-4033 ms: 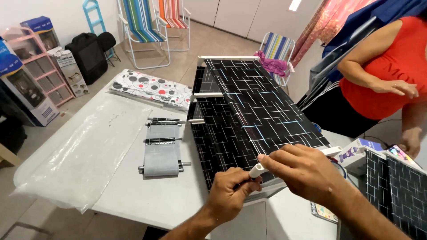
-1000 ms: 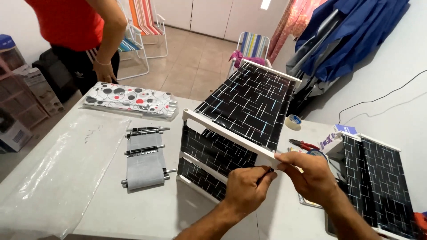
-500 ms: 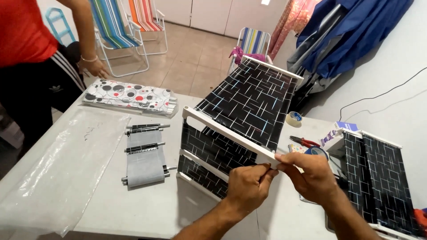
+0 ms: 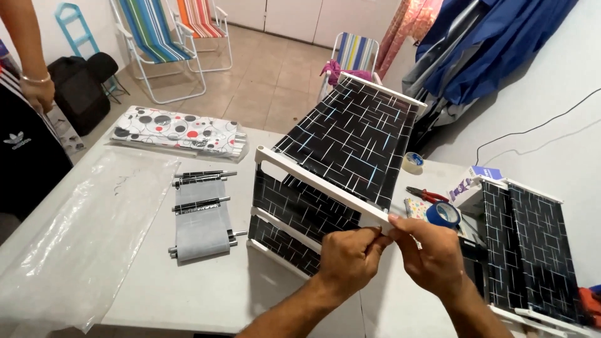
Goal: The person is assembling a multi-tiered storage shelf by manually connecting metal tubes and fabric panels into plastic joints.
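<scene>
From the head camera, both hands meet at the near end of a white plastic bar (image 4: 325, 188) that caps a small shelf rack (image 4: 341, 169). The left hand (image 4: 347, 260) pinches the bar end from below, thumb and curled fingers pressed together around it. The right hand (image 4: 432, 253) grips the same end from the right, thumb on top, fingers folded under. The rack stretches up and away from the fingertips, its tiers of black fabric printed with thin white and blue lines, taut between white rails. Left of the fingers lies a grey fabric panel (image 4: 201, 222) rolled on dark metal rods, smooth and flat. Just beyond the right knuckles sits a blue tape roll (image 4: 443, 215).
</scene>
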